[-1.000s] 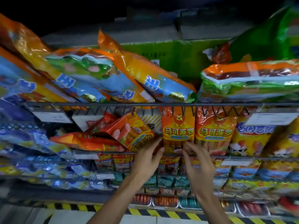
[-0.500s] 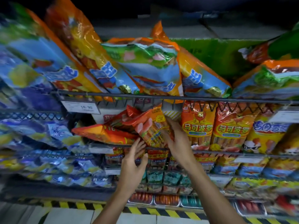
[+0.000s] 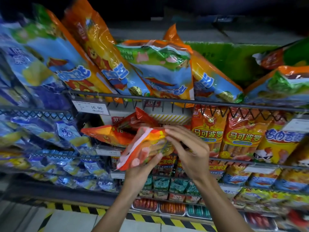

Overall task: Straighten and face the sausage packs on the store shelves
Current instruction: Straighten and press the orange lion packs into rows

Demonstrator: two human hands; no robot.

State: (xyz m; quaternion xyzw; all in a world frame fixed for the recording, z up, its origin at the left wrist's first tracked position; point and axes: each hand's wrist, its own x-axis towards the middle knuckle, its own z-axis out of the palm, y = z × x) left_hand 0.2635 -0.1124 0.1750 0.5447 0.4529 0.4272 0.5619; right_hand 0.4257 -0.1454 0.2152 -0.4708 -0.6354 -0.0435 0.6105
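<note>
Both hands held one orange sausage pack (image 3: pixel 147 148) in front of the middle shelf (image 3: pixel 234 160). The left hand (image 3: pixel 142 173) supported it from below, fingers curled onto its lower edge. The right hand (image 3: pixel 189 151) pinched its upper right end (fingers closed on the wrapper). The pack was tilted, clear of the fallen packs (image 3: pixel 108 134) behind it.
</note>
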